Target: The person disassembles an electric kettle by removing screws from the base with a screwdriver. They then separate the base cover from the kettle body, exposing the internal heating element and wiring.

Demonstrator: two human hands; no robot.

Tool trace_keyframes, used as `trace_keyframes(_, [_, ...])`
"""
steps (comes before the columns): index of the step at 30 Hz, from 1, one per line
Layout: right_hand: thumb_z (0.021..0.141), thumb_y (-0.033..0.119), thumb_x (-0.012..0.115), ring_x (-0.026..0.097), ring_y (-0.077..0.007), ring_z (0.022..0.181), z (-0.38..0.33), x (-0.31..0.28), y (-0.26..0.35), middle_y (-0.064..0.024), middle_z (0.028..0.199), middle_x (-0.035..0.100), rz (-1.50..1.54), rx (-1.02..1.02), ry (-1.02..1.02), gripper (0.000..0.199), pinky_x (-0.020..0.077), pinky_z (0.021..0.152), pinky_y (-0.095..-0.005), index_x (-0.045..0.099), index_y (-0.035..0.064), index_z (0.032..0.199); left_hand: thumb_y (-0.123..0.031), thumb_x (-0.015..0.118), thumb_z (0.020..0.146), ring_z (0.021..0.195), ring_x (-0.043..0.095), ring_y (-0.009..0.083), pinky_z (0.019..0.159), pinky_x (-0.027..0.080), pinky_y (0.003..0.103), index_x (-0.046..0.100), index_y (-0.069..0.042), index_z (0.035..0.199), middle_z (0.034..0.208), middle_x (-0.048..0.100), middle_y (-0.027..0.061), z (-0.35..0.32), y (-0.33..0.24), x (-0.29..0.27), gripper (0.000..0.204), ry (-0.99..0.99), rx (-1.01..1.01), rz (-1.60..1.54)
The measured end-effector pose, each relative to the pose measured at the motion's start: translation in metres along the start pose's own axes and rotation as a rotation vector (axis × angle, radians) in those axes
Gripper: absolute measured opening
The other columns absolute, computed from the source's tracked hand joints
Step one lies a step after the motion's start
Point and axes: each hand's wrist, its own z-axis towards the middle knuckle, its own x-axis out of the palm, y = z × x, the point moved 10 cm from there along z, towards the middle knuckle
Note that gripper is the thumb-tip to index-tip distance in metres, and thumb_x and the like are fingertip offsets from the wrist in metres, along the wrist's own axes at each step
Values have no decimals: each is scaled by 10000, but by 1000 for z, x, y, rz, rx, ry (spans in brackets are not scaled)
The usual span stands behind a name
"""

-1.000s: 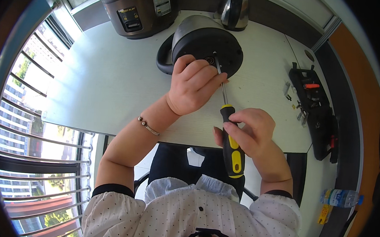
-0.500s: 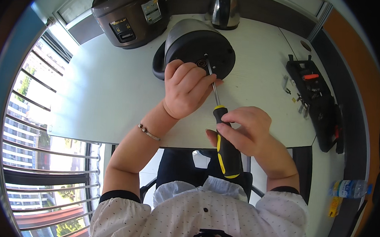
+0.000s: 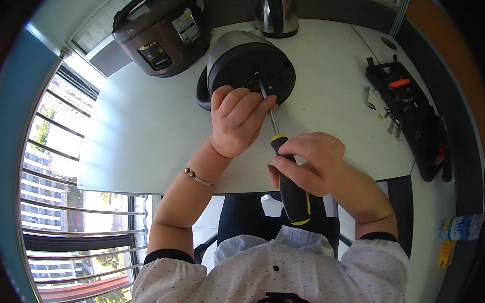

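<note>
Closest to you is your white shirt (image 3: 272, 274) with its little dark dots. Off to your right are a clear bottle (image 3: 462, 227) and a small yellow thing (image 3: 446, 254). Your hands are apart from each other, and both have hold of the same screwdriver (image 3: 295, 202). Your right hand (image 3: 314, 162) grips the top part of its black and yellow handle. A thin bracelet (image 3: 200, 179) sits on your left wrist. Your left hand (image 3: 238, 120) pinches the metal rod near its tip.

The tip points at the round black bottom of a kettle (image 3: 237, 63). You have that kettle lying on its side on the white table (image 3: 144, 146), bottom facing you. I cannot tell if the tip sits in a screw.

Over to the right lies an open black tool case (image 3: 403, 105), with small metal bits (image 3: 393, 126) beside it. Farther back, a brown cooker (image 3: 150, 34) stands on the left, and another kettle (image 3: 277, 15) stands behind yours.
</note>
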Motion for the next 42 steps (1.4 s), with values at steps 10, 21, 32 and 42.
trace_keyframes(10, [747, 229, 740, 589, -158, 611, 0, -1, 2, -27, 807, 609, -18, -5, -18, 222, 449, 520, -214, 598, 131, 887, -126, 790, 648, 772, 547, 186, 750, 402, 344, 688, -97, 873, 801, 575, -4, 0, 2, -3, 249, -22, -29, 13])
trace_keyframes(21, [713, 191, 733, 591, -156, 609, -1, 2, 2, -31, 817, 604, 4, -7, 6, 199, 450, 521, -215, 617, 125, 861, -103, 752, 655, 827, 541, 197, 757, 409, 360, 704, -86, 945, 866, 551, 15, -1, 0, 5, 294, 121, 15, -22])
trace_keyframes(32, [748, 223, 743, 598, -156, 631, -4, 1, 3, -25, 826, 613, 11, -12, 0, 227, 453, 524, -208, 619, 143, 920, -125, 794, 644, 772, 543, 181, 743, 398, 344, 697, -105, 891, 805, 561, -8, -2, 5, -4, 266, -32, -27, 26])
trace_keyframes(42, [742, 197, 709, 588, -155, 620, -5, 4, 5, -30, 825, 604, 7, -35, 18, 202, 435, 523, -216, 611, 135, 907, -157, 814, 635, 768, 545, 179, 753, 396, 338, 679, -114, 869, 790, 561, -10, -1, 4, -3, 273, -32, -36, 29])
